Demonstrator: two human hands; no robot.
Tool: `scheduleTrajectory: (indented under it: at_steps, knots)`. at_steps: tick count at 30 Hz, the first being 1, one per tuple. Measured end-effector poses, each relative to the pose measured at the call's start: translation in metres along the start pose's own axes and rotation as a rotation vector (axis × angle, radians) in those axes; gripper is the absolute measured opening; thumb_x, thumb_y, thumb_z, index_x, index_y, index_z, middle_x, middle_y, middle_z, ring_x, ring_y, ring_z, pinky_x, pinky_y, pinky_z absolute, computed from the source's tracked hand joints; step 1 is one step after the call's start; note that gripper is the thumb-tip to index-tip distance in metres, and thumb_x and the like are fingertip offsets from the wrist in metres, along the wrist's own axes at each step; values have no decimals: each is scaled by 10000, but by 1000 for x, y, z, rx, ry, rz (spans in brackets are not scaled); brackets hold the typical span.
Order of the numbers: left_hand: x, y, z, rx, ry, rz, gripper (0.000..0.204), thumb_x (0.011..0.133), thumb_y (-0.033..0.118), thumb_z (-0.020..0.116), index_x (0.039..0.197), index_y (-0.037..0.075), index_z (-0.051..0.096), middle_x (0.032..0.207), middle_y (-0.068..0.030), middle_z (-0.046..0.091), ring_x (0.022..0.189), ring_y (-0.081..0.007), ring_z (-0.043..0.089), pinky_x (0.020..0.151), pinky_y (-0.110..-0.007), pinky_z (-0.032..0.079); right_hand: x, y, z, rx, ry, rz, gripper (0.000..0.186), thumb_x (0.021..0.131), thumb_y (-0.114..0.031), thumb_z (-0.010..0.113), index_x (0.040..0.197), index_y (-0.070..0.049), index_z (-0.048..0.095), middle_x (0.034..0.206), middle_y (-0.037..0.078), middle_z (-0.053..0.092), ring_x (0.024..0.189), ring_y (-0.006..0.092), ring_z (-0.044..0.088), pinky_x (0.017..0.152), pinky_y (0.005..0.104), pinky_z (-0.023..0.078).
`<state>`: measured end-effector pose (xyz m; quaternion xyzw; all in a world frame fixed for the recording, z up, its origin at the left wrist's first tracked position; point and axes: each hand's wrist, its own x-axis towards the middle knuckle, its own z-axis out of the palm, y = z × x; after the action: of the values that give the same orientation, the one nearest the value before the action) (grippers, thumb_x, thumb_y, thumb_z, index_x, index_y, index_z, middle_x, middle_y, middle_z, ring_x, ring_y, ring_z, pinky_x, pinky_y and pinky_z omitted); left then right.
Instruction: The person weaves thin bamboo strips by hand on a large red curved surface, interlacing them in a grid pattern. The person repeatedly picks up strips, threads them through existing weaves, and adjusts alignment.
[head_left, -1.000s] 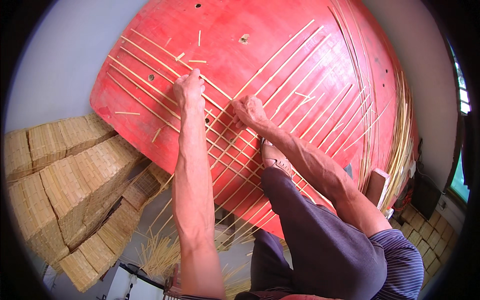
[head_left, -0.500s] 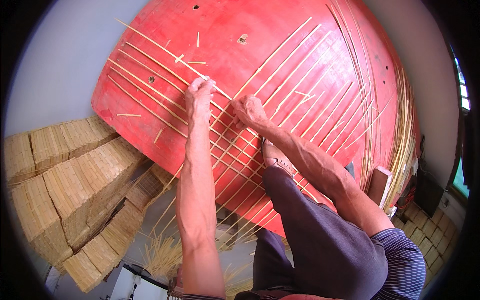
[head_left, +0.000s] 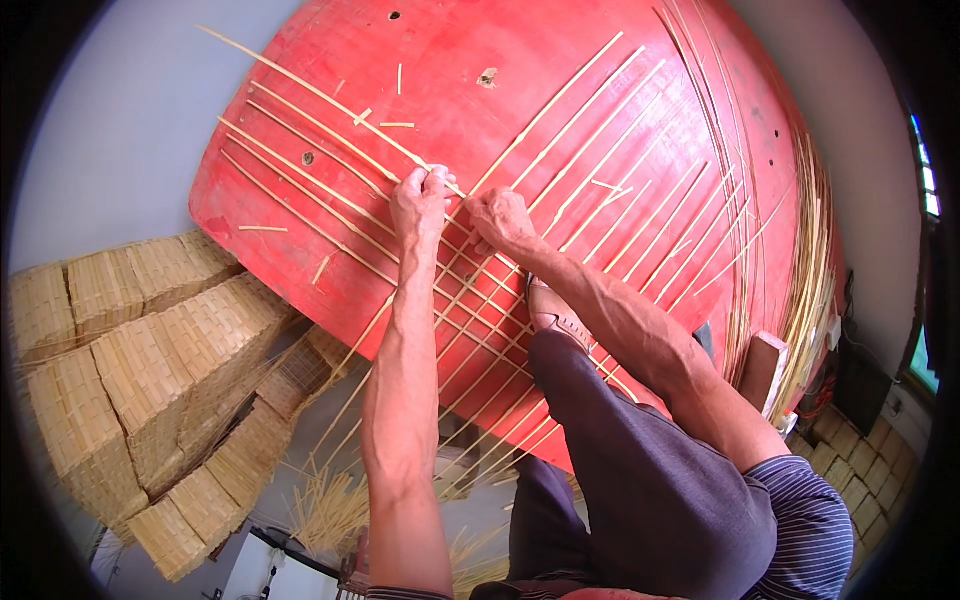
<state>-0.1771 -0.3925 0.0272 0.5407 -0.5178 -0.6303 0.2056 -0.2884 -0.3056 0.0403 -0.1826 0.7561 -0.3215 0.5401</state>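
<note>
A lattice of thin pale bamboo strips (head_left: 463, 295) lies on a red board (head_left: 450, 110), with loose strip ends fanning out to the upper left and upper right. My left hand (head_left: 420, 205) pinches the uppermost bamboo strip (head_left: 300, 84), which runs from the upper left down to the lattice's top corner. Close beside it, my right hand (head_left: 502, 216) is closed at that corner, its curled fingers around the crossing strips. My palm and bent fingers hide the exact grip there. A shoe (head_left: 558, 315) of mine presses on the lattice just below the right hand.
Stacks of woven bamboo pieces (head_left: 150, 390) stand at the lower left. A bundle of long strips (head_left: 805, 270) hangs over the board's right edge, near a wooden block (head_left: 763, 370). Loose strips (head_left: 330, 515) lie on the floor below. Short offcuts (head_left: 263, 229) are scattered on the board.
My left hand has moved right along the uppermost strip, closer to my right hand. That strip's free end now reaches farther to the upper left. The right hand has hardly moved.
</note>
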Motion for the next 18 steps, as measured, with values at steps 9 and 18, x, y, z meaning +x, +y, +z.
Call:
scheduleTrajectory:
  at_steps: [9,18]
  knots:
    - [-34,1,16,240,124,334,230,965,174,574,980,-30,677,850,-163,708,771,-228,675,689,-354,516,-1,-1,1,-6,32,1,423,934,-203,503,658,88,638,583,165,663,499,255,682,491,355,593]
    - [-47,4,24,311,107,424,208,981,161,589,1024,-21,680,838,-154,704,770,-212,678,685,-348,527,4,7,0,-5,40,-41,423,924,-214,517,667,89,662,586,168,666,501,254,684,518,359,595]
